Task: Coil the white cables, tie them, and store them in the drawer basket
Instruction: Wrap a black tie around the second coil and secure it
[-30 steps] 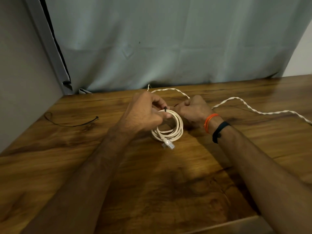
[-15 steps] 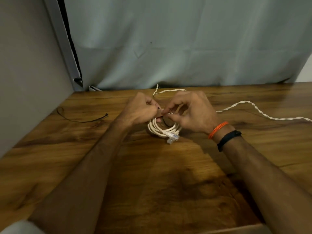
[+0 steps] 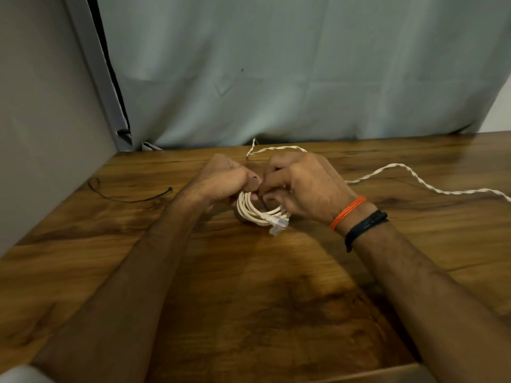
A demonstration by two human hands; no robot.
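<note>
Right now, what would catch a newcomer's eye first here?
Two hands, left and right, meet mid-table over a small white coil, fingers pinching at its top. A twisted white cable snakes off to the right, and a thin black tie lies alone at the left.

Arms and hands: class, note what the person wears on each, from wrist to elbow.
Both forearms are bare, with no sleeves or gloves. The right wrist carries an orange band and, just behind it, a black band. The left wrist carries nothing.
</note>
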